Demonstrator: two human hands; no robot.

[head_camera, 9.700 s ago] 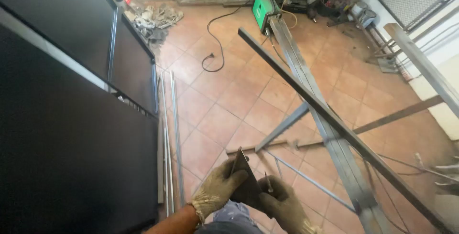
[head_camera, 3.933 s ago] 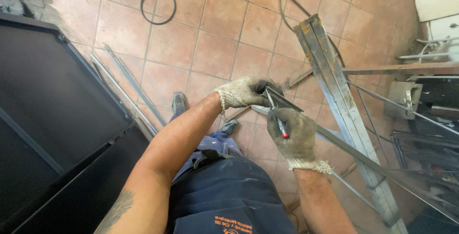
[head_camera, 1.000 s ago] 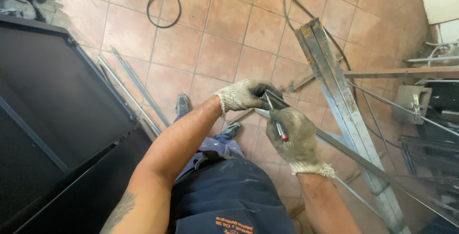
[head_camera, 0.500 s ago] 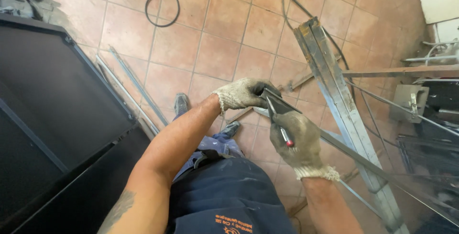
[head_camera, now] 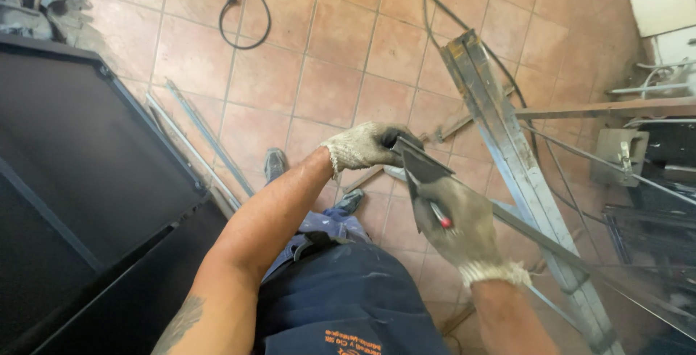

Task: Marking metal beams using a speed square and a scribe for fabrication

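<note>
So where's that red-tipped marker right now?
The red-tipped marker is in the gloved right hand, right of centre in the head view, beside a dark flat metal piece that the gloved left hand grips, above the tiled floor.

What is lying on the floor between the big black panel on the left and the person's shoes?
In the head view, thin metal strips lie on the tiles between the black panel and the shoes.

No packages, labels, signs — no screens
</note>
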